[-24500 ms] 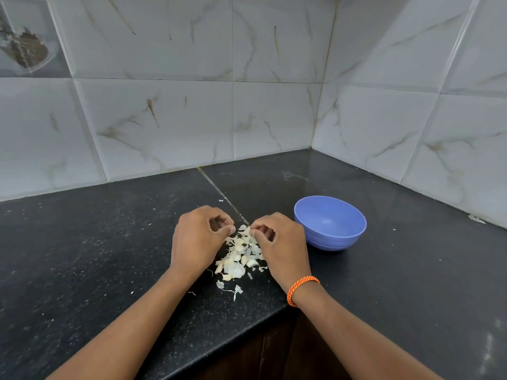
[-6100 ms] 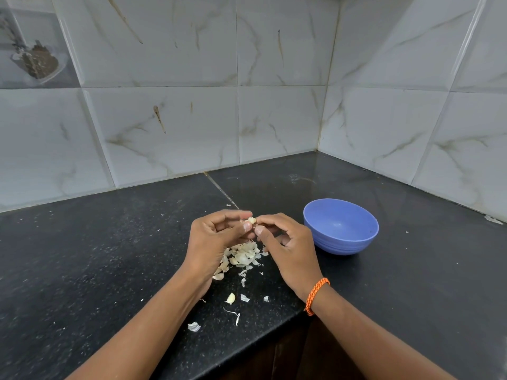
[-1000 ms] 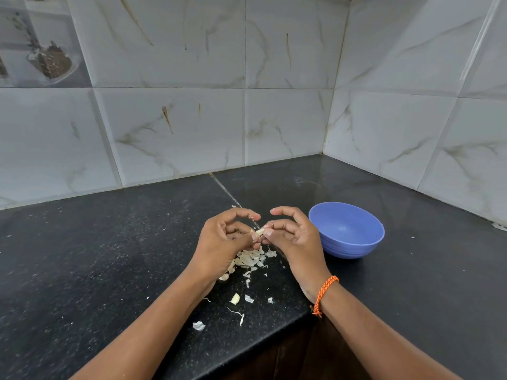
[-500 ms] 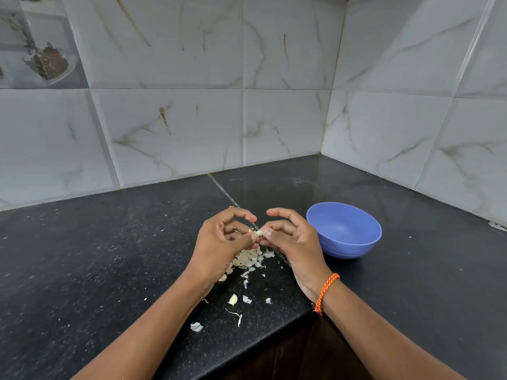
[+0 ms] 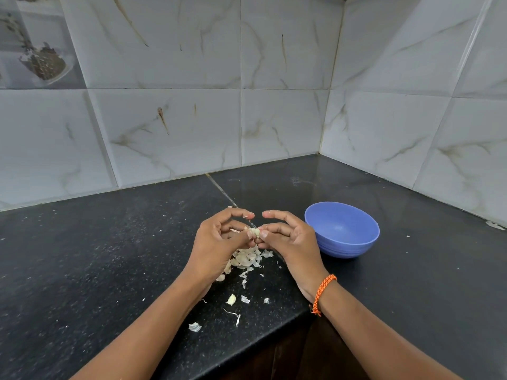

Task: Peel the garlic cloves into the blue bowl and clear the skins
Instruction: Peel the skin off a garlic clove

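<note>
Both hands, left hand and right hand, pinch one garlic clove; it may slip past the blue bowl.

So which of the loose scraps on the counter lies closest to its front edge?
The pale skin scrap lying alone by the left forearm. It sits nearer the counter edge than the yellowish piece, the thin curl and the pile under the hands.
</note>
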Action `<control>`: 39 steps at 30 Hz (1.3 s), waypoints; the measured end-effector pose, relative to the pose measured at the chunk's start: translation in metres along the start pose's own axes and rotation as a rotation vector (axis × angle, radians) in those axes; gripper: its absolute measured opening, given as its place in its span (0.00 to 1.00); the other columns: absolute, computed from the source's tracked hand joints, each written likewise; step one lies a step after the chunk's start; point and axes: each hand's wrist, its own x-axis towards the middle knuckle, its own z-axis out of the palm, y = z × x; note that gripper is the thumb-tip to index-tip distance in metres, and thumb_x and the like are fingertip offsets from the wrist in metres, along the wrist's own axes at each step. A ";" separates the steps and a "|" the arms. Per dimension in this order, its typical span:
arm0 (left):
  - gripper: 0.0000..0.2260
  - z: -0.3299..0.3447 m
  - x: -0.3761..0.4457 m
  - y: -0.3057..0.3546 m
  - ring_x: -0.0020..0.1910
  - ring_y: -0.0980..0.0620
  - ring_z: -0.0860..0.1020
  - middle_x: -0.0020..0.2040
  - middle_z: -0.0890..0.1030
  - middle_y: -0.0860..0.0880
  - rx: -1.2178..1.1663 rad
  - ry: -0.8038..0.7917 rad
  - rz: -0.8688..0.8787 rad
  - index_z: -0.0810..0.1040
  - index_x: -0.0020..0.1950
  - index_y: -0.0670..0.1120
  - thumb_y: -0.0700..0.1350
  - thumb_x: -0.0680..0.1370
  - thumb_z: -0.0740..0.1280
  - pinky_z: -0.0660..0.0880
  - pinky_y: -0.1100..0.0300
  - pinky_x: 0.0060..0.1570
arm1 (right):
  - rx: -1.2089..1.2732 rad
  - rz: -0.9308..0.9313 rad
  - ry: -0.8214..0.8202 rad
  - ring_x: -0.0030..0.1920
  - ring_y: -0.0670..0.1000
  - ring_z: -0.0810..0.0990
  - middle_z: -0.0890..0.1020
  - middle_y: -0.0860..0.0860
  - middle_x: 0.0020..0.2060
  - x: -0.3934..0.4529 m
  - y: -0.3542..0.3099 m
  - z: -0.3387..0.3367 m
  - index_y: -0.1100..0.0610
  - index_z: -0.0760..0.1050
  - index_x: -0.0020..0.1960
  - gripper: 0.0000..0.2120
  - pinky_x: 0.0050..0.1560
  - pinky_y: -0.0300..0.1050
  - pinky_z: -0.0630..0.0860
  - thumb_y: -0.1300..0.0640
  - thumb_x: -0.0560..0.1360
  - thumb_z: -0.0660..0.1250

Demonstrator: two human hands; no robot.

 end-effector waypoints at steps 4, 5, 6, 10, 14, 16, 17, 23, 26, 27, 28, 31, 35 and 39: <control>0.14 0.001 0.001 -0.003 0.44 0.38 0.88 0.46 0.87 0.42 0.019 -0.024 -0.005 0.86 0.62 0.47 0.32 0.82 0.70 0.86 0.46 0.53 | -0.035 -0.020 0.007 0.48 0.59 0.89 0.89 0.58 0.48 0.000 0.002 0.000 0.56 0.80 0.65 0.16 0.54 0.48 0.85 0.67 0.79 0.74; 0.15 0.001 0.001 -0.003 0.44 0.37 0.88 0.47 0.87 0.41 0.023 -0.023 -0.007 0.86 0.61 0.47 0.30 0.82 0.67 0.86 0.46 0.53 | -0.038 -0.024 0.012 0.48 0.59 0.89 0.89 0.58 0.48 0.000 0.002 0.000 0.56 0.81 0.65 0.16 0.54 0.48 0.85 0.67 0.79 0.74; 0.17 0.001 0.001 -0.003 0.43 0.37 0.88 0.47 0.86 0.40 0.024 -0.019 -0.010 0.86 0.61 0.46 0.29 0.82 0.65 0.86 0.47 0.51 | -0.043 -0.028 0.015 0.48 0.59 0.89 0.89 0.58 0.48 0.000 0.002 0.000 0.56 0.81 0.64 0.15 0.54 0.47 0.84 0.67 0.79 0.74; 0.12 0.001 0.001 -0.001 0.41 0.33 0.87 0.43 0.84 0.35 0.015 0.013 -0.023 0.86 0.62 0.45 0.37 0.87 0.63 0.86 0.54 0.43 | -0.050 -0.053 0.004 0.48 0.59 0.89 0.88 0.57 0.48 -0.001 0.002 -0.001 0.56 0.84 0.63 0.14 0.53 0.46 0.84 0.68 0.80 0.72; 0.07 0.000 0.001 -0.004 0.39 0.36 0.86 0.40 0.86 0.39 0.093 0.043 0.005 0.87 0.59 0.47 0.39 0.85 0.70 0.85 0.47 0.46 | -0.058 -0.059 -0.022 0.50 0.58 0.89 0.89 0.55 0.51 -0.002 0.002 0.000 0.57 0.87 0.60 0.12 0.54 0.46 0.84 0.68 0.81 0.70; 0.07 -0.001 0.001 -0.003 0.39 0.40 0.87 0.41 0.87 0.43 0.138 0.051 0.033 0.87 0.57 0.49 0.39 0.82 0.74 0.85 0.46 0.47 | -0.066 -0.047 -0.018 0.49 0.57 0.89 0.89 0.54 0.51 -0.002 0.002 0.000 0.58 0.87 0.57 0.10 0.54 0.44 0.83 0.67 0.81 0.70; 0.08 -0.001 0.001 -0.003 0.39 0.42 0.87 0.42 0.88 0.45 0.157 0.054 0.044 0.87 0.57 0.50 0.39 0.81 0.75 0.86 0.45 0.47 | -0.061 -0.039 -0.013 0.49 0.57 0.89 0.89 0.55 0.50 -0.001 0.002 0.000 0.59 0.87 0.57 0.10 0.53 0.44 0.83 0.67 0.81 0.70; 0.11 -0.002 0.004 -0.009 0.45 0.49 0.87 0.48 0.88 0.52 0.269 0.042 0.049 0.88 0.52 0.53 0.37 0.76 0.80 0.85 0.45 0.52 | 0.024 -0.032 -0.004 0.49 0.58 0.89 0.89 0.60 0.48 -0.001 0.002 -0.001 0.64 0.86 0.55 0.07 0.53 0.44 0.84 0.69 0.80 0.71; 0.06 -0.003 0.005 -0.009 0.48 0.49 0.87 0.48 0.89 0.53 0.263 0.053 0.057 0.89 0.49 0.51 0.40 0.78 0.79 0.86 0.44 0.53 | 0.024 -0.034 0.010 0.49 0.59 0.89 0.89 0.60 0.47 0.000 0.003 -0.002 0.64 0.85 0.56 0.07 0.55 0.47 0.85 0.68 0.80 0.71; 0.04 -0.003 0.004 -0.009 0.48 0.48 0.87 0.47 0.89 0.52 0.242 0.053 0.055 0.89 0.49 0.51 0.41 0.79 0.78 0.86 0.43 0.52 | 0.019 -0.038 0.016 0.50 0.59 0.89 0.88 0.60 0.48 0.001 0.003 -0.002 0.63 0.85 0.56 0.07 0.56 0.48 0.85 0.68 0.80 0.71; 0.04 -0.003 0.004 -0.008 0.47 0.46 0.87 0.46 0.89 0.51 0.223 0.050 0.051 0.90 0.49 0.50 0.41 0.80 0.77 0.86 0.42 0.52 | 0.016 -0.044 0.020 0.50 0.60 0.89 0.88 0.60 0.48 0.001 0.003 -0.002 0.63 0.85 0.56 0.07 0.56 0.49 0.85 0.68 0.80 0.71; 0.06 -0.001 0.003 -0.005 0.46 0.42 0.87 0.45 0.89 0.48 0.201 0.030 0.029 0.90 0.49 0.48 0.40 0.83 0.73 0.86 0.41 0.51 | -0.023 -0.080 0.032 0.50 0.58 0.89 0.88 0.58 0.47 0.001 0.004 -0.002 0.62 0.86 0.55 0.06 0.55 0.49 0.85 0.66 0.80 0.72; 0.08 0.001 0.002 -0.003 0.47 0.41 0.87 0.45 0.89 0.47 0.190 0.007 0.016 0.90 0.51 0.48 0.38 0.82 0.72 0.86 0.44 0.50 | -0.078 -0.119 0.032 0.48 0.56 0.89 0.89 0.55 0.47 0.000 0.004 -0.002 0.60 0.86 0.55 0.06 0.53 0.47 0.85 0.66 0.80 0.73; 0.07 0.001 0.001 -0.001 0.44 0.38 0.87 0.44 0.89 0.45 0.129 0.011 -0.005 0.90 0.48 0.46 0.42 0.83 0.73 0.85 0.46 0.48 | -0.146 -0.160 0.030 0.49 0.54 0.88 0.89 0.53 0.48 0.000 0.005 -0.002 0.59 0.86 0.54 0.07 0.52 0.45 0.85 0.66 0.78 0.75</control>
